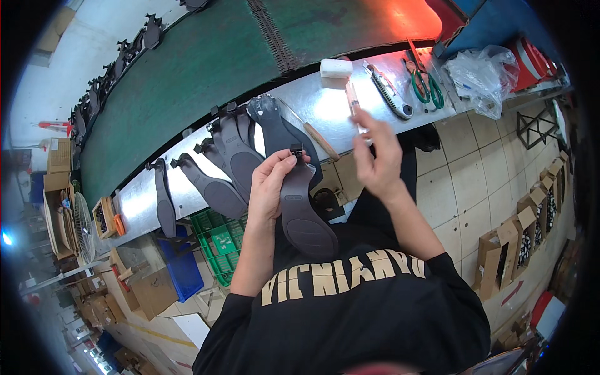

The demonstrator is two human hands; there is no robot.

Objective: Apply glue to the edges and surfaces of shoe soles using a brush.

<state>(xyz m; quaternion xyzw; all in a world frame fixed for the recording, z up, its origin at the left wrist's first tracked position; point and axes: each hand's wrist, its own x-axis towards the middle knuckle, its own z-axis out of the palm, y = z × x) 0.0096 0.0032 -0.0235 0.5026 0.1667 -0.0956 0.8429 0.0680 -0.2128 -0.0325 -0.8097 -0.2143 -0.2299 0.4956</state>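
My left hand (270,182) pinches the upper end of a dark grey paddle-shaped rubber piece (306,219), just beside its small black clip (296,150). The broad end hangs down in front of my shirt. Over the bench edge, my right hand (379,153) is closed on a slim, clear, syringe-like tube (352,99), its far end pointing away from me. Similar dark pieces (219,192) lie on the metal bench to the left. Behind my left hand is a larger dark sole-shaped form (275,128) with a worn, whitish top.
A wooden-handled tool (321,141), white block (336,68), utility knife (390,94) and green-handled scissors (427,89) lie along the bench (140,206). Beyond runs a green conveyor belt (187,75). A plastic bag (484,72) sits right; a green crate (219,240) stands below left.
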